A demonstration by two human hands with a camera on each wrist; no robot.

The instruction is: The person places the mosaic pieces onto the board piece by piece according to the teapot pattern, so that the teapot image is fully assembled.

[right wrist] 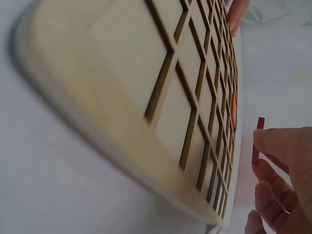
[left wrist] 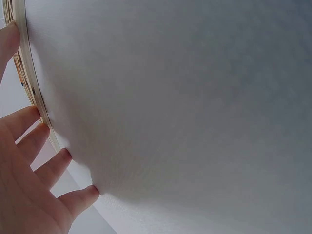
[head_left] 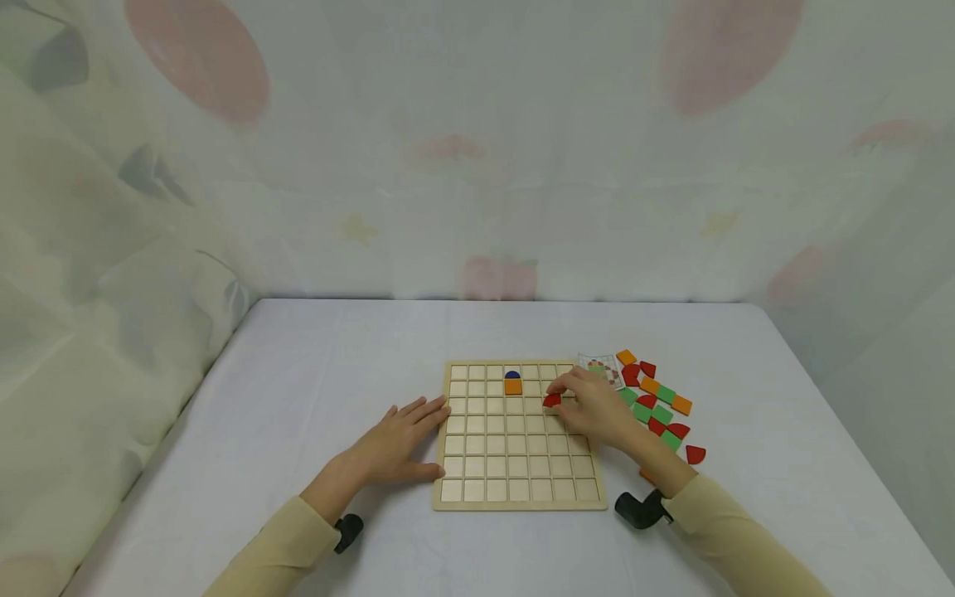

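A wooden grid board (head_left: pixel 520 506) lies on the white table. My left hand (head_left: pixel 394 444) rests at its left edge, fingers spread; in the left wrist view the thumb and some fingertips touch the rim. Over the board's right side, my right hand (head_left: pixel 593 406) pinches a red quarter-circle tile (head_left: pixel 551 400) between thumb and fingers. The right wrist view shows that red tile (right wrist: pixel 258 140) edge-on, held above the grid. An orange square tile (head_left: pixel 513 386) sits in a cell near the top, and a blue rounded tile (head_left: pixel 511 376) lies just above it.
Right of the board is a loose spread of red, green and orange tiles (head_left: pixel 661 414). A printed pattern card (head_left: pixel 610 371) lies by the board's upper right corner, partly behind my right hand. Patterned cloth (head_left: pixel 477 166) hangs behind the table.
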